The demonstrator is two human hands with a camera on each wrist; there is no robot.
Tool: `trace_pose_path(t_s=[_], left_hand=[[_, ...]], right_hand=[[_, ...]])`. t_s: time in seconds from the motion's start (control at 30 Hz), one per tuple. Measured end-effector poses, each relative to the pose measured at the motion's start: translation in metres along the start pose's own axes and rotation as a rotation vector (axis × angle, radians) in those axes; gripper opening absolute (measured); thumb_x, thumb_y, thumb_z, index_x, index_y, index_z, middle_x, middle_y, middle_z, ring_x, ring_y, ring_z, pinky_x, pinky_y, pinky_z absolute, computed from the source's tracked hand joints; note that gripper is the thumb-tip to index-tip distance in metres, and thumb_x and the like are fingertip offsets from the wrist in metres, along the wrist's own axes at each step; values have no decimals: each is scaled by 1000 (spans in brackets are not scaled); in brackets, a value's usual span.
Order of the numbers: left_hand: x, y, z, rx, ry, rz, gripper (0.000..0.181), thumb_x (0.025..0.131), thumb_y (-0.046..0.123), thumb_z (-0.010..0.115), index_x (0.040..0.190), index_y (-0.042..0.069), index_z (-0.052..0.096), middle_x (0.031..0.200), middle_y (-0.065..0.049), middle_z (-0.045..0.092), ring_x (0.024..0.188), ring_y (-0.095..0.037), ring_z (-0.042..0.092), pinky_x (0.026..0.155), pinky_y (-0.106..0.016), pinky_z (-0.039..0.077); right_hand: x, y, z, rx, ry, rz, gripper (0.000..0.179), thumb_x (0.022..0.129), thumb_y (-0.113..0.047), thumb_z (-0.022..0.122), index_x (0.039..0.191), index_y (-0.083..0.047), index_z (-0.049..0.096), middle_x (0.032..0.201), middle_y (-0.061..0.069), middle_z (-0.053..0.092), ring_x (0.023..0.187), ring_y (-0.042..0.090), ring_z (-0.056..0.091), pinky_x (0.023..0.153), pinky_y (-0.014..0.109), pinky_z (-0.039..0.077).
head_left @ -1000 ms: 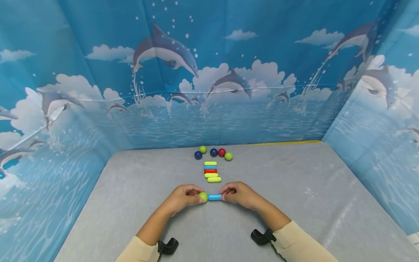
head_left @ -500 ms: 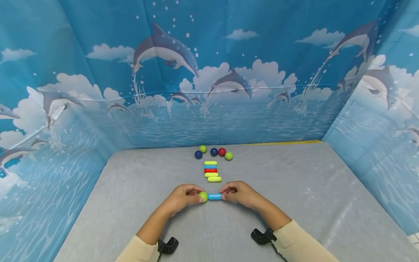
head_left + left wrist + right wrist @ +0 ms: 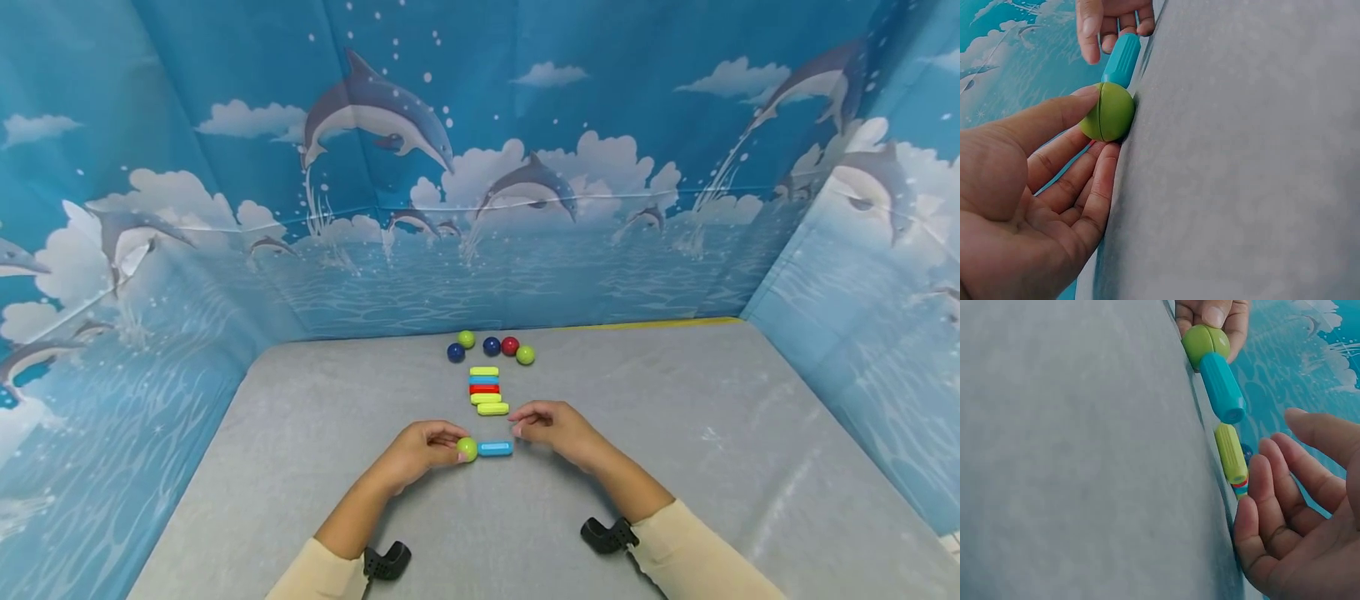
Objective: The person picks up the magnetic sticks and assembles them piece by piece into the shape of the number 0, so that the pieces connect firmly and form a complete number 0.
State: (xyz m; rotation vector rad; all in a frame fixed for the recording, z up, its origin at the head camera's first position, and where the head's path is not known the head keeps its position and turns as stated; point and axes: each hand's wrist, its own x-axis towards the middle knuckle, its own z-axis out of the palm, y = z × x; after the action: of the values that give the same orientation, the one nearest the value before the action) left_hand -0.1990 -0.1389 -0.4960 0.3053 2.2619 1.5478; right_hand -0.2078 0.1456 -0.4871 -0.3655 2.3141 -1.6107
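Note:
My left hand (image 3: 424, 447) pinches a green ball (image 3: 1110, 112) between thumb and fingers, low over the grey cloth. A short blue ribbed stick (image 3: 495, 448) extends from the ball's right side, end against it. My right hand (image 3: 558, 431) is off the stick, just beyond its free end, with relaxed fingers and nothing between them. In the right wrist view its fingers (image 3: 1263, 487) lie spread apart from the blue stick's tip. Nearest beyond it lies a yellow-green stick (image 3: 492, 409).
Behind lies a row of sticks: two more yellow-green, one red (image 3: 484, 389) and one blue (image 3: 483, 380). Farther back sit loose balls, among them a red ball (image 3: 510, 346), a dark blue ball (image 3: 456, 352) and a green ball (image 3: 526, 355). A dolphin-print curtain (image 3: 480, 283) borders the grey table (image 3: 660, 417).
My right hand has let go of the blue stick and moved slightly right and away from me. My left hand keeps its hold on the green ball.

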Motion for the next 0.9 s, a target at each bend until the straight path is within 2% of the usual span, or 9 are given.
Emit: trace_pose_path(t_s=[0.23,0.4,0.53,0.9], left_hand=[[1,-2,-1,-1,-3,2,33,87,21,81,116,10,74,108,-5,72,98,-14,64,83,-29,55],[1,-2,-2,-4,-5,3,33,87,22,81,116,10,74,108,-5,72,98,-14,64,83,-29,55],[0,-3,-1,-9,-6,-5,33,86,22,81,116,10,74,108,-5,72,98,-14,64,83,-28,55],[1,-2,0,-9,-7,2,33,86,22,81,116,9,74,108,-5,72,98,-14,64,83,-28,56]], right_hand=[[0,-8,-17,46,87,-27,38,97,-17,67,132,-2,63,125,20,69,107,20,68,94,42,56],[3,-9,-30,49,166,-28,41,99,-19,66,136,-2,60,129,21,65,112,22,66,98,47,53],[7,-8,-39,21,179,-6,47,98,-27,68,138,-5,59,133,19,64,113,22,65,99,47,53],[31,4,-53,-21,183,50,47,100,-25,65,142,-6,56,138,18,62,120,29,62,100,48,51]])
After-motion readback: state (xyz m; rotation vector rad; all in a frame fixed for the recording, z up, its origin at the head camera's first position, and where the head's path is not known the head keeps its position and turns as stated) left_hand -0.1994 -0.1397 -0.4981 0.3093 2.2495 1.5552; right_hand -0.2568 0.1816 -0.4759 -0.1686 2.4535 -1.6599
